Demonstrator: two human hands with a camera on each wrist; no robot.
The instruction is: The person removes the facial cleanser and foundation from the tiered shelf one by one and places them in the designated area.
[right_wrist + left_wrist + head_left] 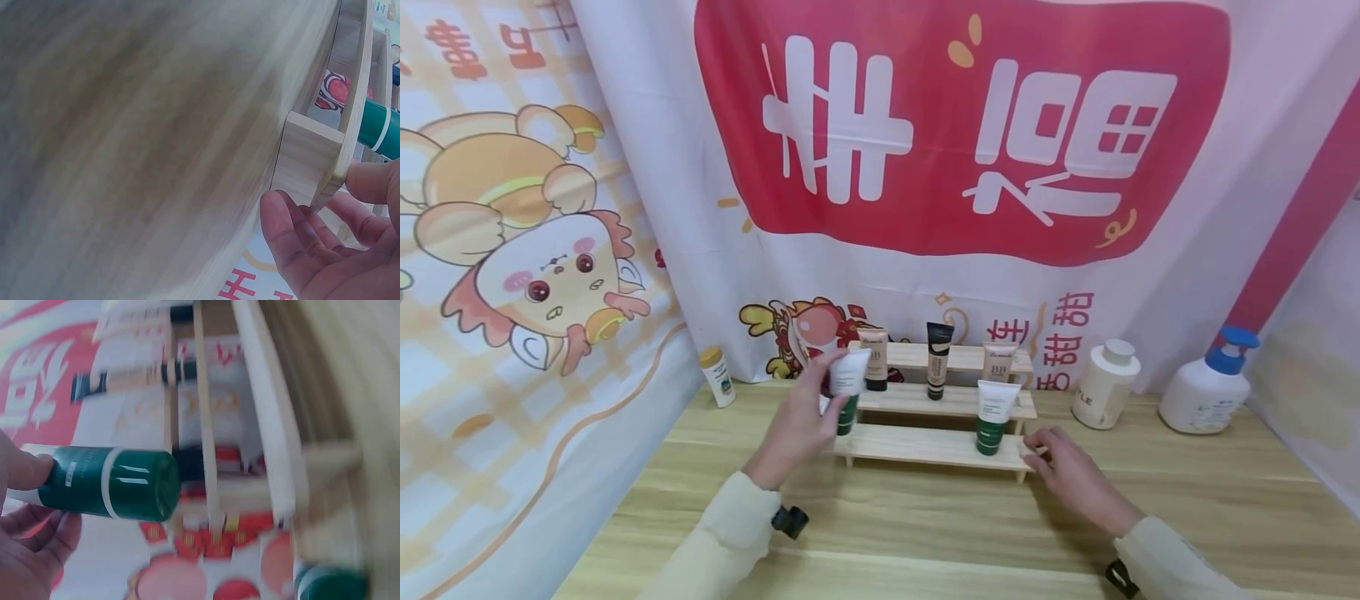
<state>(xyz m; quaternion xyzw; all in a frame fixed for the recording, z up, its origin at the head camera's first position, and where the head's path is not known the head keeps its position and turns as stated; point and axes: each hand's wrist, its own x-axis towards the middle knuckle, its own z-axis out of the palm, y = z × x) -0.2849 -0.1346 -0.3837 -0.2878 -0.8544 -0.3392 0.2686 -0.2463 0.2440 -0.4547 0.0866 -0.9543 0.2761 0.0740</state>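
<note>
My left hand (799, 423) holds a white tube with a green lower end (847, 375) by its upper part, over the left end of a tiered wooden rack (910, 444). In the left wrist view the tube's green end (140, 484) points toward the shelves, blurred behind. At the rack's right end, my right hand (1067, 471) pinches the lowest shelf's corner (334, 178), thumb above and fingers below. Near it on that shelf stands a matching white and green tube (996, 412). A black and beige tube (937, 362) and two BB tubes (876, 358) stand on the middle shelf.
A small yellow-capped bottle (718, 379) stands left of the rack. To the right are a white bottle (1105, 385) and a blue-topped pump bottle (1208, 390). A printed curtain (940, 275) hangs behind. Another green object (330, 586) shows partly in the left wrist view.
</note>
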